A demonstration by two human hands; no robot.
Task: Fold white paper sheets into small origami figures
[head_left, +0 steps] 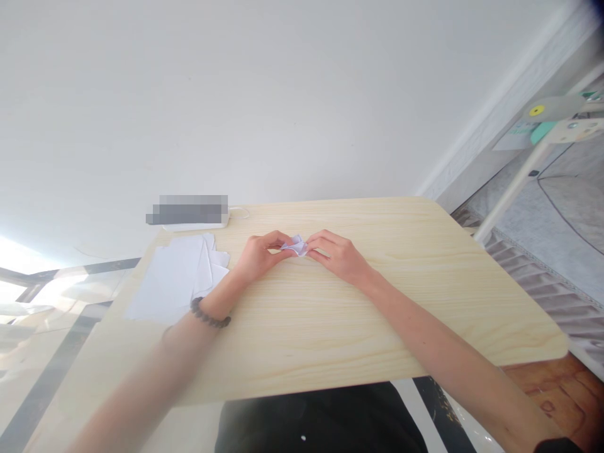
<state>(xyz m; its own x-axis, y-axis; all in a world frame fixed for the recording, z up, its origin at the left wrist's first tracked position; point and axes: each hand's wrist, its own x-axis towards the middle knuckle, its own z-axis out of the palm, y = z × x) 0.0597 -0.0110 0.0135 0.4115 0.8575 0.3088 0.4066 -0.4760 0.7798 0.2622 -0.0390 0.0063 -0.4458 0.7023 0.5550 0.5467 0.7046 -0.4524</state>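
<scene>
Folded paper pinched between both hands' fingers

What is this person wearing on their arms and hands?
The left hand and right hand are ungloved, forearms unsleeved. A dark beaded bracelet circles the left wrist. A dark edge shows far up the right arm; sleeve or band, unclear.
</scene>
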